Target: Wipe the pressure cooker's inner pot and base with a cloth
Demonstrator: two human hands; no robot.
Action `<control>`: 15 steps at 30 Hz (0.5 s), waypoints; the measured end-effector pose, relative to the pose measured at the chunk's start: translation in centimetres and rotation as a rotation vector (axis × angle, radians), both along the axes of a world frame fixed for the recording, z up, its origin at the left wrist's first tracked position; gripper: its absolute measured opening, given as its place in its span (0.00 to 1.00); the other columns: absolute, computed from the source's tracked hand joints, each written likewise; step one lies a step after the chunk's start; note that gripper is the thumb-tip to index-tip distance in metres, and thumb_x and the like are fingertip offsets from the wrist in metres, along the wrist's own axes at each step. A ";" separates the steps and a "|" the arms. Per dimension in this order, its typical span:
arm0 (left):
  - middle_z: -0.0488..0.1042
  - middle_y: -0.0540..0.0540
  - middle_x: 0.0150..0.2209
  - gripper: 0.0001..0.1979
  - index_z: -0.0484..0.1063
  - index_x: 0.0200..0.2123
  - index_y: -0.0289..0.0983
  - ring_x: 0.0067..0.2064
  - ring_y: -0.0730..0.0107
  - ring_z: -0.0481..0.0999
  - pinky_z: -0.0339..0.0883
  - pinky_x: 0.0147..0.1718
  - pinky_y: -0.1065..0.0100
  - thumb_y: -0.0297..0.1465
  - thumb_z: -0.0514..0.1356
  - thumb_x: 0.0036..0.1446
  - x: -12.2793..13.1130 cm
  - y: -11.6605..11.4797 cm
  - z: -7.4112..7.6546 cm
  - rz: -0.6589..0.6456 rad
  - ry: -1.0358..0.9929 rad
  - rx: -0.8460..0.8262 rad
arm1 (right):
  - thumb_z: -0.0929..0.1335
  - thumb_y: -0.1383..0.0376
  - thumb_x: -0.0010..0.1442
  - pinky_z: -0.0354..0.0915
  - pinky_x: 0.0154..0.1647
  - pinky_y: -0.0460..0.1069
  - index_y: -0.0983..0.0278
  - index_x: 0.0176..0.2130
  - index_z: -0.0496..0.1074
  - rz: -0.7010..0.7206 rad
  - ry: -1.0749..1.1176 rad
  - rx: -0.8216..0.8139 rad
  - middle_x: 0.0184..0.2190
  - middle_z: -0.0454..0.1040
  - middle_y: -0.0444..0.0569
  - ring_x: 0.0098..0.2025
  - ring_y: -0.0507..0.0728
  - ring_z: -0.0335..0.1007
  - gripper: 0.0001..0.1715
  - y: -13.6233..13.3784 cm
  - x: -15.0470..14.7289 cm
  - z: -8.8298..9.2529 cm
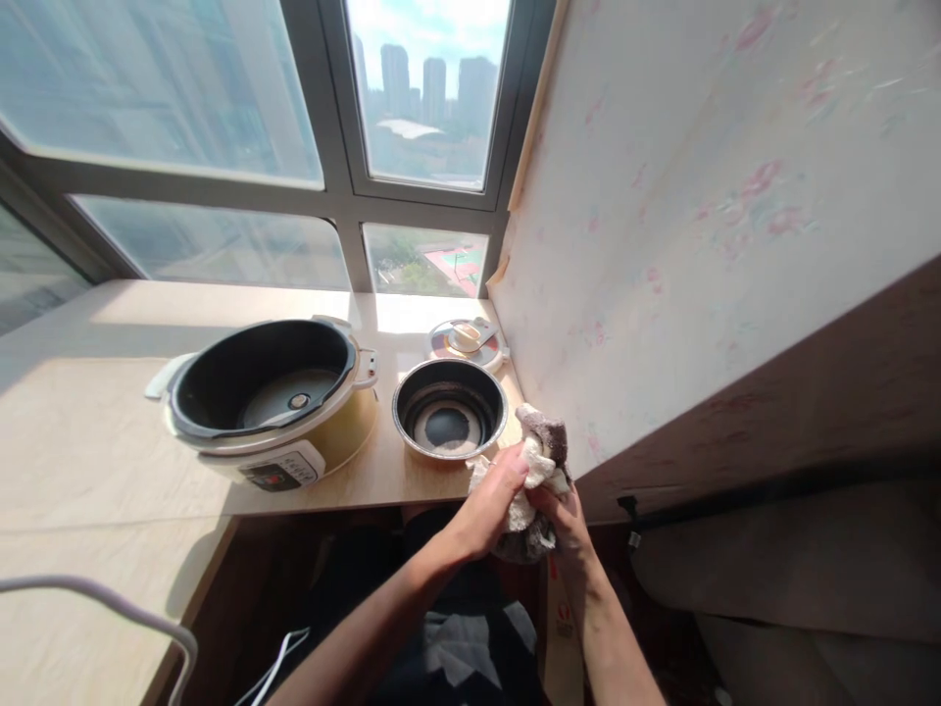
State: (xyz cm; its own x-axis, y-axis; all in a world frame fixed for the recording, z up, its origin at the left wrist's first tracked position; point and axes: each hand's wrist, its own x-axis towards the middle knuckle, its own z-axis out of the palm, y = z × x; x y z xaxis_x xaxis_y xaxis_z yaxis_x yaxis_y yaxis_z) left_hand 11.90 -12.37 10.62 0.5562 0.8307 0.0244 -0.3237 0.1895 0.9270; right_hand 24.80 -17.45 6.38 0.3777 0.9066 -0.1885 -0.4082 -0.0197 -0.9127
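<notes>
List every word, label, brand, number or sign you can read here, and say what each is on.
No text is legible.
Front panel of the cooker: markings, too small and blurred to read.
Brown item near the bottom edge: red print, too small to read.

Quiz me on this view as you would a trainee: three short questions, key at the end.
1. What do the left hand and right hand grip?
A) a wooden spoon
B) a crumpled grey-and-white cloth
C) a glass cup

2. True or false: the round black pot with a silver rim stands to the right of the rounded white-and-yellow cooker.

3. Fill in: the round multicoloured lid with a cream knob lies between that pot and the ____.

Key: 1 B; 2 true; 3 grey-framed window.
</notes>
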 end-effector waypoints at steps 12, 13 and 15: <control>0.62 0.42 0.68 0.34 0.70 0.55 0.43 0.73 0.57 0.56 0.46 0.70 0.64 0.23 0.74 0.44 -4.8 1.5 -3.1 1.023 0.143 -0.095 | 0.83 0.58 0.41 0.76 0.40 0.54 0.63 0.44 0.78 -0.278 -0.110 -0.052 0.38 0.82 0.51 0.38 0.61 0.80 0.31 0.5 4.2 -3.7; 0.59 0.42 0.70 0.37 0.67 0.56 0.44 0.74 0.57 0.52 0.46 0.71 0.62 0.25 0.75 0.43 -5.2 1.7 -3.6 1.035 0.152 -0.196 | 0.82 0.58 0.42 0.76 0.41 0.53 0.63 0.46 0.77 -0.279 -0.118 -0.055 0.39 0.82 0.51 0.39 0.61 0.80 0.32 0.4 4.3 -4.0; 0.58 0.41 0.70 0.39 0.63 0.56 0.46 0.75 0.53 0.50 0.50 0.69 0.52 0.28 0.76 0.42 -5.3 2.0 -4.6 0.908 0.125 -0.453 | 0.82 0.58 0.44 0.75 0.43 0.53 0.63 0.49 0.76 -0.270 -0.143 -0.064 0.42 0.82 0.51 0.41 0.60 0.80 0.34 0.4 4.2 -4.5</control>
